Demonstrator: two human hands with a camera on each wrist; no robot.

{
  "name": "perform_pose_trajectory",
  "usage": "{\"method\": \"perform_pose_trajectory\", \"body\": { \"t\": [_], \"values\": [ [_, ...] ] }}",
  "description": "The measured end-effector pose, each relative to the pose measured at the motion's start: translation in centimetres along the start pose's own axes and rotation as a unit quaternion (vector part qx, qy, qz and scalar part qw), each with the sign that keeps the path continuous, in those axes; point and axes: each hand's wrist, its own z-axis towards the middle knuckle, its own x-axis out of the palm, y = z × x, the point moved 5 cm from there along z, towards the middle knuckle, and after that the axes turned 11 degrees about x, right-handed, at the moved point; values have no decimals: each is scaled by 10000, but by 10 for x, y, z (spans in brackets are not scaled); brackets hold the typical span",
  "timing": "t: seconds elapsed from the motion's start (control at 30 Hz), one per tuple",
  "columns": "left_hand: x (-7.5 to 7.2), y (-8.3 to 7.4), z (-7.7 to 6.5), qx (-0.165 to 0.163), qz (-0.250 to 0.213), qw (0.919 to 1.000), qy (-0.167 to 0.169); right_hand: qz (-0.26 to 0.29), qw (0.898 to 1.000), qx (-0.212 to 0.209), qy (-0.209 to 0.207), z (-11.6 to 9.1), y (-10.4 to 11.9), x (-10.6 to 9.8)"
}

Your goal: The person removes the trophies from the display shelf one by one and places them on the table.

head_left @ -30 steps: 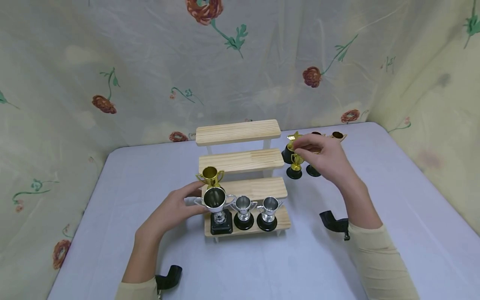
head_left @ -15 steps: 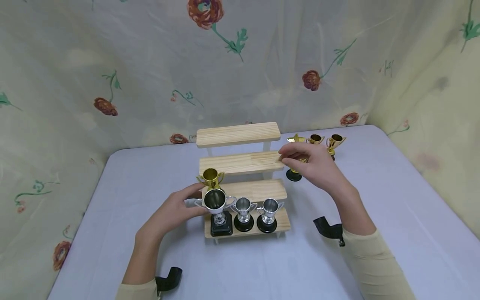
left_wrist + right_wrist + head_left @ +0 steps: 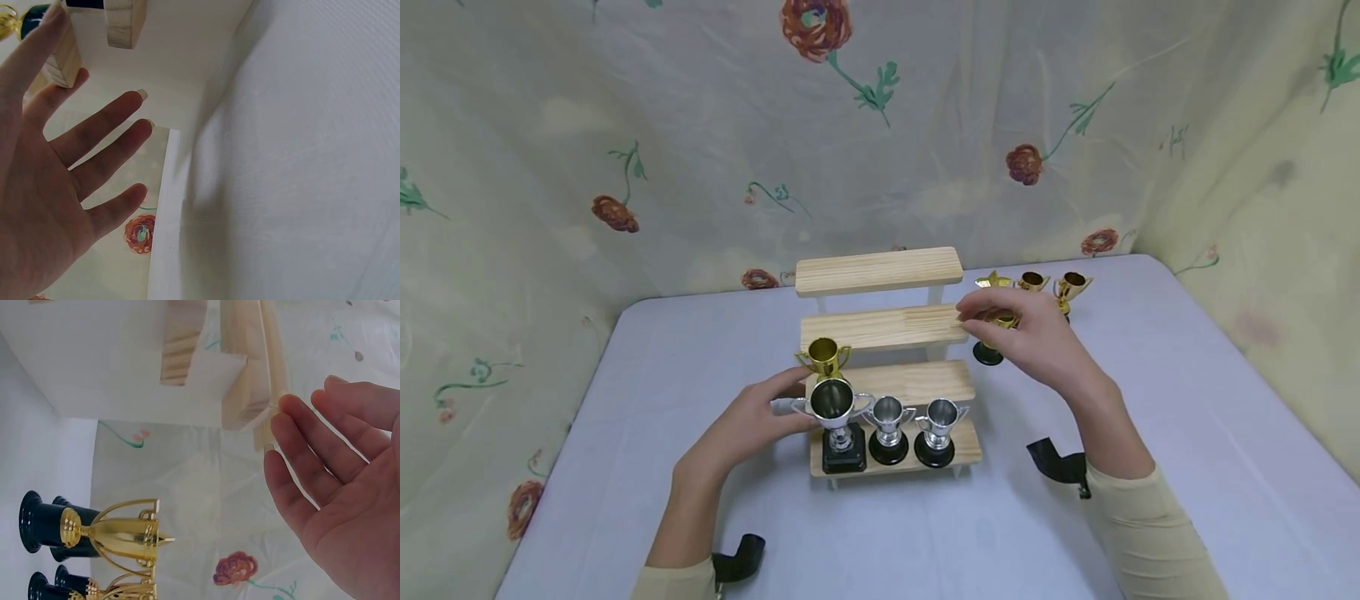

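Note:
A stepped wooden shelf (image 3: pixel 880 326) stands upright on the table. My left hand (image 3: pixel 748 421) is at its left side, thumb and forefinger pinching the end of the second-lowest board; the other fingers are spread. On that board stands a gold trophy cup (image 3: pixel 823 357). A larger silver trophy cup (image 3: pixel 832 400) and two smaller silver cups (image 3: pixel 888 412) (image 3: pixel 942 414) line the lowest board. By the right end of the second-highest board is my right hand (image 3: pixel 1030 333), its bent fingers holding nothing; whether the fingertips touch the board, I cannot tell.
Right of the shelf are several gold trophies, including a star-topped one (image 3: pixel 993 281), two cups (image 3: pixel 1032 281) (image 3: pixel 1072 286) and a small gold cup (image 3: pixel 125 536) partly behind my right hand. A floral curtain (image 3: pixel 925 158) hangs behind the white-covered table (image 3: pixel 917 542).
My right hand has moved left, from above the gold trophies to the shelf's right end, then stayed there. The left hand has kept its place. The head view has shifted slightly.

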Motion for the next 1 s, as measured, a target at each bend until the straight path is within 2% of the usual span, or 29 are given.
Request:
{"method": "perform_pose_trajectory", "body": {
  "t": [0.4,0.7,1.0],
  "values": [
    [2,2,3,69,-44,10000,15,32,9996,-115,241,-7,14,7],
    [-4,1,0,37,-21,10000,-47,150,9970,-554,518,-5,33,24],
    [-3,2,2,125,-52,9999,-30,182,9969,-472,598,-5,40,33]
  ]
}}
